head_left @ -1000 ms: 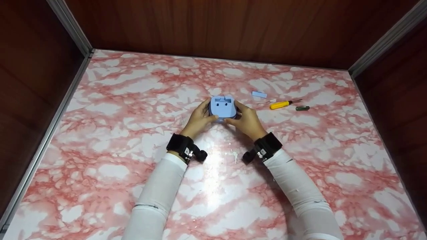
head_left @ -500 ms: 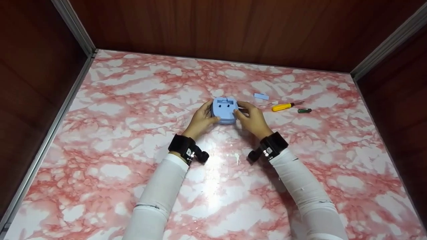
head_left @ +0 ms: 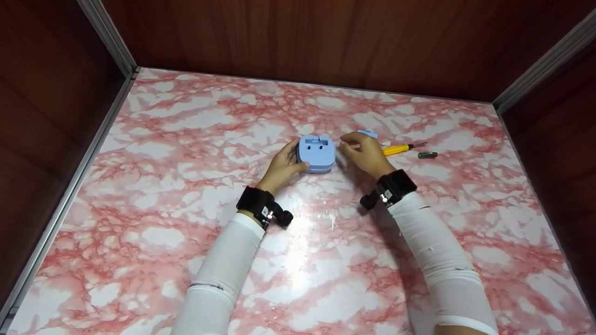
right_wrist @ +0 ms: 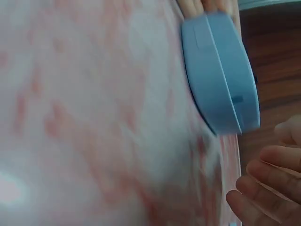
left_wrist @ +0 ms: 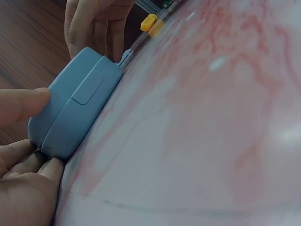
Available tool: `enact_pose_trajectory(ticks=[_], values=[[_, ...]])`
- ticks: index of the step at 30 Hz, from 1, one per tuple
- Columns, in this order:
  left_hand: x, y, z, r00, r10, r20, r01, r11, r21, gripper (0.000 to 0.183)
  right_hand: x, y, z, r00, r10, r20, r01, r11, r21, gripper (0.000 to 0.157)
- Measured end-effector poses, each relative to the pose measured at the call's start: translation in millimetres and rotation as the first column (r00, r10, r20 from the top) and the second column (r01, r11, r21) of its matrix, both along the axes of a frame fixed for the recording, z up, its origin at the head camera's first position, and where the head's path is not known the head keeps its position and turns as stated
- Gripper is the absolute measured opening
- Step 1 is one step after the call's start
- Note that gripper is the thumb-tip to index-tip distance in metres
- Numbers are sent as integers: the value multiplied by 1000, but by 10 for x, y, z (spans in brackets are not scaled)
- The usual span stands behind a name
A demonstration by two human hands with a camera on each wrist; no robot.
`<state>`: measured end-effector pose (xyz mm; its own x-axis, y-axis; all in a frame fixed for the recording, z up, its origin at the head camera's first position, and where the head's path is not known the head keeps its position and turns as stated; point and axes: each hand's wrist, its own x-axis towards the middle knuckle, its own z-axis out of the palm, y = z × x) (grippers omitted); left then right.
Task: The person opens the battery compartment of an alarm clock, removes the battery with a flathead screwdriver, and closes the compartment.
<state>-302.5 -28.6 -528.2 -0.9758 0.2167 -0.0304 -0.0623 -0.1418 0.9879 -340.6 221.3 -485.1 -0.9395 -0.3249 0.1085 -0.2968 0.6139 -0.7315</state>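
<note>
A light-blue rounded plastic case sits on the table, with a rectangular recess and two dark holes on its top. My left hand grips its left side, the thumb on the front corner; in the left wrist view the fingers reach low against the case. To the right of the case hovers my right hand, apart from it and holding nothing, its fingers loosely extended in the right wrist view. Just behind that hand lies a small light-blue flat piece, partly hidden by it.
A yellow-handled screwdriver lies to the right of the right hand, its handle end partly covered. Beside its tip is a small dark green cylinder. Wooden panels wall in the marbled red-and-white table at the back and sides.
My right hand has let go of the case and moved right, toward the small blue piece and the screwdriver. The left hand keeps its grip on the case.
</note>
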Motion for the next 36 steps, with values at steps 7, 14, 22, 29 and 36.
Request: enact_pose_trajectory(ticks=[7,14,22,29,36], values=[[-2,-15,-3,1000,-5,-22,4,1000,-14,82,-160,220,38,994,21,-110,-8,993,114,27],[-5,-10,2,1000,-6,-4,6,1000,-26,83,-284,383,25,989,-13,-150,39,984,172,25],[-4,-7,12,1000,1,16,-1,1000,-10,83,-418,471,66,994,-49,-101,72,966,247,34],[-18,-11,12,1000,8,18,-8,1000,14,84,-520,468,70,996,-34,-82,58,948,313,34],[-21,-17,-13,1000,-8,7,8,999,32,83,-565,415,43,996,-49,-73,73,920,385,27]])
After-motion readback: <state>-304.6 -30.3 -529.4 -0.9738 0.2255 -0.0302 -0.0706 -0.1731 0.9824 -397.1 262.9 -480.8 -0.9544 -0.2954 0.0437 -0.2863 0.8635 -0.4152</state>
